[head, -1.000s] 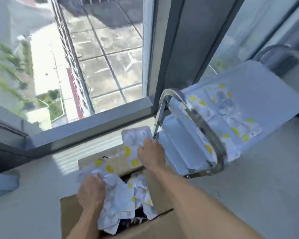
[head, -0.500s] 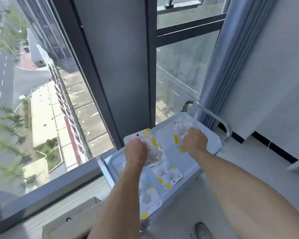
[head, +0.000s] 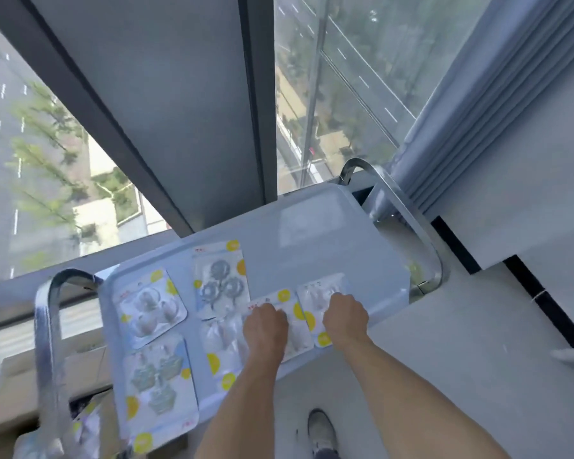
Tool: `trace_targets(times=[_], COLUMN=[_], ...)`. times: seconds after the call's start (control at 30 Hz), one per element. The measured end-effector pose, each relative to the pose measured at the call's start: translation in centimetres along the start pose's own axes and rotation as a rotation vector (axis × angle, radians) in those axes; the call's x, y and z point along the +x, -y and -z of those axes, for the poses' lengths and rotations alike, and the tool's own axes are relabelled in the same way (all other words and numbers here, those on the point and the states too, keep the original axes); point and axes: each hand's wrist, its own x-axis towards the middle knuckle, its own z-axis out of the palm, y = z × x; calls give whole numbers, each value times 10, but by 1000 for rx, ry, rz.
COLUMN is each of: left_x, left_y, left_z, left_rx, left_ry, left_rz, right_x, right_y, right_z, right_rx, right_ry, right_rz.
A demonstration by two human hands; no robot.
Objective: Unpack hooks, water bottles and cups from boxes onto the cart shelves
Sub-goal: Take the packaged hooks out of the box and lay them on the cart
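Observation:
Several blister packs of hooks with yellow dots lie flat on the pale cart top shelf [head: 328, 233]. My left hand [head: 265, 326] rests fingers-down on one hook pack [head: 295, 321] near the shelf's front edge. My right hand [head: 344, 316] holds the neighbouring hook pack [head: 317, 294] down on the shelf just to the right. Other packs lie to the left: a silver ring hook pack [head: 220, 281], a white hook pack [head: 150, 308] and a green hook pack [head: 158, 385]. No bottles or cups show.
Chrome cart handles rise at the left [head: 48, 326] and at the far right [head: 408, 213]. The cardboard box [head: 87, 412] with more packs sits low at the left, mostly hidden. A window, a dark pillar and a curtain [head: 461, 127] stand behind the cart. My shoe [head: 322, 432] is below.
My hands came up out of the box with hook packs and carried them over to the cart. They now lay the packs down near the shelf's front edge.

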Motion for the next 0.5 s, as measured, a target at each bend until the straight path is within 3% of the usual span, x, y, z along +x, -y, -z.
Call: trace_targets(times=[0.13,0.23,0.37,0.5], left_x=[-7,-11,-3,-13], left_y=[18,52,123,241], left_z=[23,81,210,330], left_rx=[34,52,-8,-109], left_ry=[-39,-147,-281,-489], left_rz=[37,22,101,296], right_x=[-5,-19,-66,-149], right_y=[16,66,187,329], right_z=[15,50,104,134], right_rx=[1,102,295,418], right_ry=[-74,-186,-197,-228], right_rz=[-40,87,261,405])
